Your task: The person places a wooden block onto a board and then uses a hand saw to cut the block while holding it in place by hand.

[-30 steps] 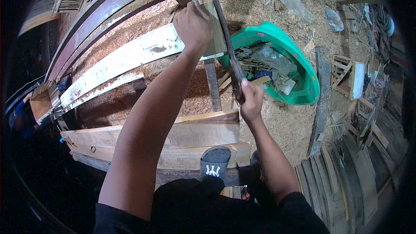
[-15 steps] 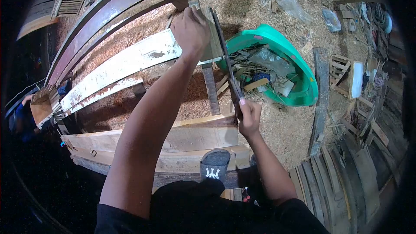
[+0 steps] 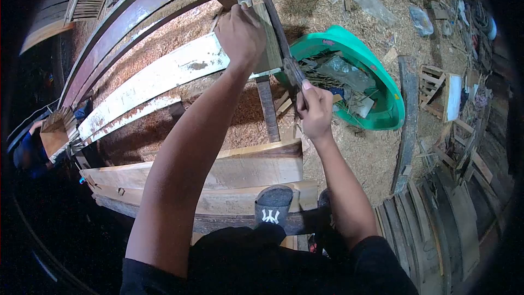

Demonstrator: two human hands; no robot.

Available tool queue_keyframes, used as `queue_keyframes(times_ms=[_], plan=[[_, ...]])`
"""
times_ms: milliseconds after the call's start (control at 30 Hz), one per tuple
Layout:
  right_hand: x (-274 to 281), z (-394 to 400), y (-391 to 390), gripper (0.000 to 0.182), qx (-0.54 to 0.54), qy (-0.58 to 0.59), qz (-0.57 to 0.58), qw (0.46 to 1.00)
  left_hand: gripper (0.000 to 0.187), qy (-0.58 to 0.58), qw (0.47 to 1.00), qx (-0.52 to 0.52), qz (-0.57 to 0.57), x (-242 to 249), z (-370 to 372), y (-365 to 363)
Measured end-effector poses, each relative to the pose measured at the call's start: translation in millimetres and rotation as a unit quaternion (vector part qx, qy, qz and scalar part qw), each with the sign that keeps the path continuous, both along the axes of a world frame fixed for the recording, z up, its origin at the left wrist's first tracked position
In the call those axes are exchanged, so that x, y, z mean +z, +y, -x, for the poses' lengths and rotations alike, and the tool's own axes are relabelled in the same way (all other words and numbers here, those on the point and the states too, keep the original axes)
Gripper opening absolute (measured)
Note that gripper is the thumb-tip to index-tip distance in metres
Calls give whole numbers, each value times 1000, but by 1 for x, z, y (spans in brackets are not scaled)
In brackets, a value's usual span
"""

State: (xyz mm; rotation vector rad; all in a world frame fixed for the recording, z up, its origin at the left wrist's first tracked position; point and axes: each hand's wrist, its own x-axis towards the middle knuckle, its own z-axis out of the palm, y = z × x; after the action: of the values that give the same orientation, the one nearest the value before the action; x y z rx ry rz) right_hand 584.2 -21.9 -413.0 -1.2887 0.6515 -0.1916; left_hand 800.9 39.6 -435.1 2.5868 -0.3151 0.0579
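Note:
In the head view my right hand (image 3: 315,109) is closed around the handle of a handsaw (image 3: 278,19). Its long dark blade runs away from me along the right end of a wooden board (image 3: 267,54). My left hand (image 3: 240,35) grips the top of that board, fingers curled over its far side, partly hidden. Beside the left wrist, a white-painted plank (image 3: 158,79) with worn patches stretches to the left. My foot, in a dark slipper (image 3: 273,207), rests on a pale plank (image 3: 229,202) close to my body.
A green plastic tub (image 3: 390,114) holding scraps and plastic stands at the right. Beyond the white plank lies a curved maroon beam (image 3: 158,8). Shavings cover the floor (image 3: 349,164). Boards (image 3: 436,224) are stacked at lower right. Another person (image 3: 30,147) is at far left.
My right hand has pushed the handsaw forward, away from me, so its blade reaches farther past the board. My left hand keeps its place on the board.

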Motion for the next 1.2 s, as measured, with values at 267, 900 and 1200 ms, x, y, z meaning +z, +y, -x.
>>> queue_keyframes(times_ms=[267, 900, 1200], plan=[[-6, 41, 24, 53, -19, 24, 40, 999, 37, -5, 1000, -2, 19, -5, 0, 0], [-6, 51, 8, 56, 10, 33, -1, 999, 39, -107, 993, -7, 40, -13, -5, -2], [7, 13, 1, 38, -31, 20, -82, 996, 42, -102, 995, -5, 7, -12, -5, -1]])
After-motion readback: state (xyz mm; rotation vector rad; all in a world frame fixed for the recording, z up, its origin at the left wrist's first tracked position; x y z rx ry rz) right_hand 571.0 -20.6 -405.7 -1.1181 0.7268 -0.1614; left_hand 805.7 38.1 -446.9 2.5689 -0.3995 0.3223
